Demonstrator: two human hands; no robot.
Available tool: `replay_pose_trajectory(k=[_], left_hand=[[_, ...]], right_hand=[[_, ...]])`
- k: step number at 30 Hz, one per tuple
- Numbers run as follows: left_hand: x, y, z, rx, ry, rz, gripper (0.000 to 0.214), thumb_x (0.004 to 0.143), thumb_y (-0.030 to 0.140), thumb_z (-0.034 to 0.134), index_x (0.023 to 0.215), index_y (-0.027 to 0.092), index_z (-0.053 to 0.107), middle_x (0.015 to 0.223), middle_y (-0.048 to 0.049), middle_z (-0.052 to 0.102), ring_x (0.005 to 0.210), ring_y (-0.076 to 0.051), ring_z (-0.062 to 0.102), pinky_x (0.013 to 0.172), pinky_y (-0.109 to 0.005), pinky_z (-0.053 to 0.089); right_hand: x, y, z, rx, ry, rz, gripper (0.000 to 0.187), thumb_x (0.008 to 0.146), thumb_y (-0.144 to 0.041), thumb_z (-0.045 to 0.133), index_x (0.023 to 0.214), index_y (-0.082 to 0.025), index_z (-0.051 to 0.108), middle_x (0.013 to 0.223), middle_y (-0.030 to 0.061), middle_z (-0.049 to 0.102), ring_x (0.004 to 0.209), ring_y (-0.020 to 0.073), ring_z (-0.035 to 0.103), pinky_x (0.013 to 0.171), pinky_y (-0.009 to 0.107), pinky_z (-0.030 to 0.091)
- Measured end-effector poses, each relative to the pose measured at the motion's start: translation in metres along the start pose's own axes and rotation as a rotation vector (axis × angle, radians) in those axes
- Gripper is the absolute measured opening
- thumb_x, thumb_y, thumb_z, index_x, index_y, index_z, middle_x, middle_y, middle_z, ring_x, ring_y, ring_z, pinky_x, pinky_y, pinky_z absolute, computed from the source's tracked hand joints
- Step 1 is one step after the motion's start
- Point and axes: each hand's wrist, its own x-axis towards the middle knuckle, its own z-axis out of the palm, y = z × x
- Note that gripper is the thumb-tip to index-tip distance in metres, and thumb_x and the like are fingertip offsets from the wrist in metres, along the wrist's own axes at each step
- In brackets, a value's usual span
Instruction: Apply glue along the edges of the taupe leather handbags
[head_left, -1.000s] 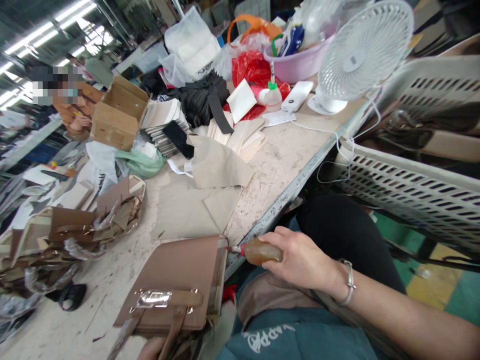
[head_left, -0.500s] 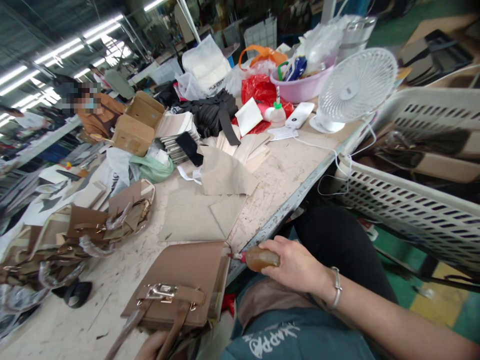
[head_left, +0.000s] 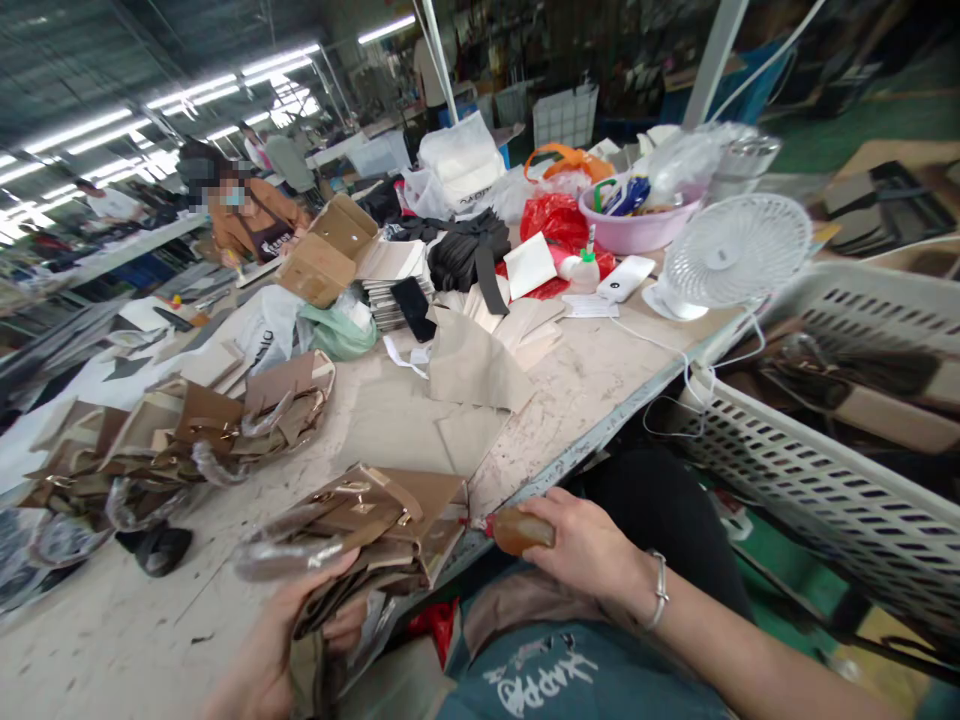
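A brown handbag [head_left: 431,488] with gold hardware lies tilted at the near table edge, its handles partly wrapped in clear plastic. My left hand [head_left: 289,610] grips its lower body, with the thumb on top and the fingers curled round the olive-brown material. In my right hand [head_left: 592,545] is an amber squeeze bottle [head_left: 519,531] with a red nozzle. The nozzle points left at the bag's side edge; whether it touches is too small to tell.
More brown bags [head_left: 217,415] stand in a row at left, near a black object [head_left: 156,550]. Beige sheets [head_left: 480,360] lie ahead. A white fan [head_left: 739,250] stands at the table's right end, beside a slotted crate [head_left: 817,420]. A person [head_left: 251,215] works across the table.
The bag has been tipped, so its front now shows at a flatter angle. My left hand has come into fuller view holding it. The bottle stays at the bag's side edge.
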Motion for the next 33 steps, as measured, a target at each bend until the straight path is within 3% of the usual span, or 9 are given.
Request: replay_pose_trajectory(k=[6, 10, 14, 19, 24, 33], left_hand=[[0.018, 0.043, 0.039, -0.050, -0.037, -0.014, 0.034, 0.092, 0.027, 0.052, 0.060, 0.013, 0.051, 0.044, 0.0054, 0.038, 0.034, -0.003, 0.034, 0.034, -0.013, 0.023], [0.028, 0.057, 0.044, 0.009, -0.054, -0.042, 0.035, 0.092, 0.027, 0.050, 0.062, 0.010, 0.056, 0.043, 0.0042, 0.039, 0.033, -0.003, 0.035, 0.033, -0.013, 0.025], [0.029, 0.058, 0.038, 0.016, -0.045, -0.067, 0.038, 0.092, 0.026, 0.050, 0.058, 0.009, 0.055, 0.043, 0.0032, 0.039, 0.033, -0.003, 0.033, 0.032, -0.013, 0.026], [0.028, 0.055, 0.033, 0.002, -0.022, -0.088, 0.039, 0.091, 0.026, 0.052, 0.056, 0.009, 0.056, 0.041, 0.0031, 0.038, 0.032, -0.003, 0.032, 0.032, -0.013, 0.025], [0.034, 0.054, 0.034, -0.004, -0.029, -0.073, 0.040, 0.090, 0.027, 0.053, 0.055, 0.008, 0.057, 0.041, 0.0029, 0.037, 0.032, -0.003, 0.031, 0.031, -0.014, 0.024], [0.034, 0.048, 0.028, 0.006, -0.034, -0.044, 0.044, 0.093, 0.026, 0.046, 0.054, 0.009, 0.057, 0.039, 0.0030, 0.035, 0.030, -0.004, 0.029, 0.031, -0.015, 0.023]], right_hand=[[0.005, -0.003, -0.004, -0.081, -0.034, -0.040, 0.029, 0.076, -0.025, 0.066, 0.106, -0.026, 0.065, 0.097, 0.0032, 0.061, 0.084, 0.0170, 0.061, 0.078, 0.026, 0.048], [0.002, -0.001, -0.003, -0.145, -0.017, -0.092, 0.037, 0.077, -0.021, 0.063, 0.114, -0.026, 0.062, 0.101, 0.0050, 0.060, 0.089, 0.0181, 0.060, 0.080, 0.026, 0.048], [0.001, 0.004, -0.002, -0.184, 0.026, -0.141, 0.043, 0.083, -0.015, 0.055, 0.125, -0.027, 0.057, 0.097, 0.0058, 0.058, 0.089, 0.0194, 0.058, 0.079, 0.028, 0.048], [0.001, 0.007, -0.002, -0.177, 0.033, -0.199, 0.037, 0.089, -0.019, 0.052, 0.126, -0.025, 0.055, 0.097, 0.0064, 0.056, 0.089, 0.0197, 0.056, 0.079, 0.030, 0.048], [-0.002, 0.010, 0.000, -0.207, -0.005, -0.227, 0.035, 0.084, -0.016, 0.057, 0.118, -0.025, 0.059, 0.094, 0.0043, 0.055, 0.082, 0.0185, 0.053, 0.073, 0.028, 0.046], [0.003, 0.022, 0.004, -0.233, 0.099, -0.231, 0.044, 0.083, -0.011, 0.055, 0.125, -0.024, 0.055, 0.095, 0.0065, 0.054, 0.088, 0.0217, 0.053, 0.078, 0.031, 0.047]])
